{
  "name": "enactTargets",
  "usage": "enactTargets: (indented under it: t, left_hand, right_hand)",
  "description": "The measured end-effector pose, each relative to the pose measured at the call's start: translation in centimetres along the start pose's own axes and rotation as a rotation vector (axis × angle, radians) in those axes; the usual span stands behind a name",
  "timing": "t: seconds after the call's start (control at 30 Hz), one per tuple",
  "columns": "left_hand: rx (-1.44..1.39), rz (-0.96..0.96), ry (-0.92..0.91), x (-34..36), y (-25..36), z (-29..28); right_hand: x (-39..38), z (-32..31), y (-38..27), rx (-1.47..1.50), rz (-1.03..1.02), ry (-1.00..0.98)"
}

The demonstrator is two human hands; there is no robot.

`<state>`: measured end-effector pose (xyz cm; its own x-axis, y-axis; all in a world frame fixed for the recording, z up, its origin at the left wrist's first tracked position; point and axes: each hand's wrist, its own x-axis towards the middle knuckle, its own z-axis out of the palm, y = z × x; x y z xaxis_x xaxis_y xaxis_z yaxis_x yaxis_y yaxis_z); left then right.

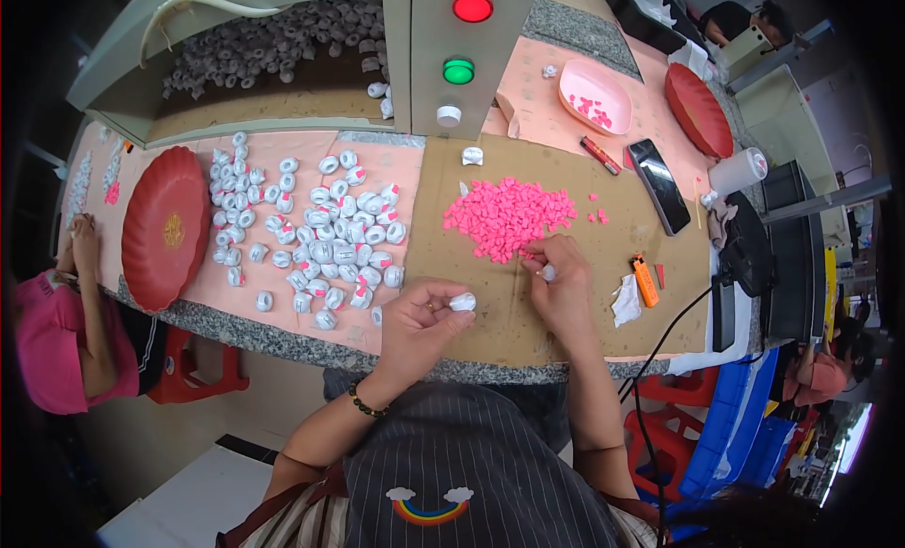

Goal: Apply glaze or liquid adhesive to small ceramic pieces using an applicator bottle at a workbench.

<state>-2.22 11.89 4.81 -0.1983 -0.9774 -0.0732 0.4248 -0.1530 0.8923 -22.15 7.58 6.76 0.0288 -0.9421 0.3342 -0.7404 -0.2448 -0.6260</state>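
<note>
My left hand (420, 323) pinches a small white rounded piece (462, 303) between thumb and fingers, just above the brown board (471, 336). Its surface has faint dark marks. My right hand (563, 289) is closed at the near edge of a heap of small bright pink pieces (509, 218). A bit of something whitish (549, 273) shows among its fingers, too small to name. Left of the board lie many white ring-like pieces (344, 232), several with pink bits on them. One more white piece (472, 156) sits alone beyond the heap.
A red scalloped tray (160, 185) stands at left, a pink dish (594, 72) at the back right. Near the right lie a phone (658, 185), an orange lighter (645, 280) and a crumpled tissue (626, 301). A grey machine housing (419, 39) stands behind; a black cable (665, 345) crosses the edge.
</note>
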Motion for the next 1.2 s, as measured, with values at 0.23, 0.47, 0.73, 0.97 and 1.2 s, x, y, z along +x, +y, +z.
enactTargets:
  t: [0.23, 0.47, 0.73, 0.97, 1.2]
  left_hand:
    - [0.001, -0.067, -0.002, 0.1, 0.5, 0.0]
    - [-0.004, -0.028, -0.007, 0.2, 0.0, 0.0]
    - [-0.038, -0.089, -0.009, 0.8, 0.1, 0.4]
    - [-0.217, -0.127, -0.085, 1.0, 0.1, 1.4]
    - [-0.278, -0.127, -0.091, 0.8, 0.0, 1.5]
  right_hand:
    - [0.4, -0.1, 0.3, -0.060, -0.096, 0.027]
    - [0.5, -0.5, 0.0, -0.061, -0.066, -0.016]
    - [-0.9, -1.6, -1.8, -0.333, -0.199, -0.009]
    - [-3.1, -1.6, -3.1, 0.641, 0.388, -0.067]
    - [-4.0, -0.6, -4.1, 0.572, 0.266, 0.009]
